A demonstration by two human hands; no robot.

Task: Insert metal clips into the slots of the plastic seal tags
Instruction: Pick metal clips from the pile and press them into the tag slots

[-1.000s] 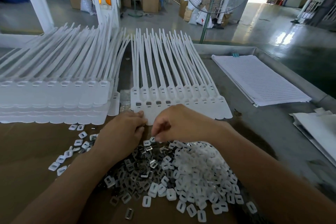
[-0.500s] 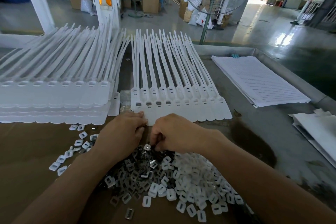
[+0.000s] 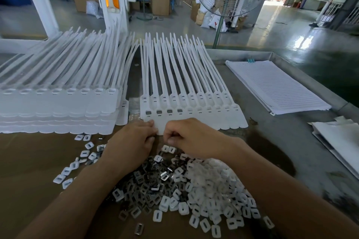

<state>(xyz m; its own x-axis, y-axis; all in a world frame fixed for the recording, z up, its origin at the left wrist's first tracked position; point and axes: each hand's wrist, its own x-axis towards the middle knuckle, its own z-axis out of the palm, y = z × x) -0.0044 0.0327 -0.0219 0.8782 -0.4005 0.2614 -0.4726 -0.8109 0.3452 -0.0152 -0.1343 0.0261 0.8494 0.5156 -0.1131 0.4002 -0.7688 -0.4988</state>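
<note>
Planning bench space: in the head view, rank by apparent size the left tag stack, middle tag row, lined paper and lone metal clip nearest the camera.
1. left tag stack, even though the frame cuts it off
2. middle tag row
3. lined paper
4. lone metal clip, though nearest

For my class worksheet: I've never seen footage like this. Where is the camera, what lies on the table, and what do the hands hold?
No machine: a camera on a person's head looks down at their bare hands. On the table lies a row of white seal tags, four slots filled with dark clips; a taller stack of tags stands left of it. Nearer is a pile of metal clips and white plastic pieces. The left hand touches the row's near edge; the right hand curls its fingers beside it; what they hold is hidden.
</note>
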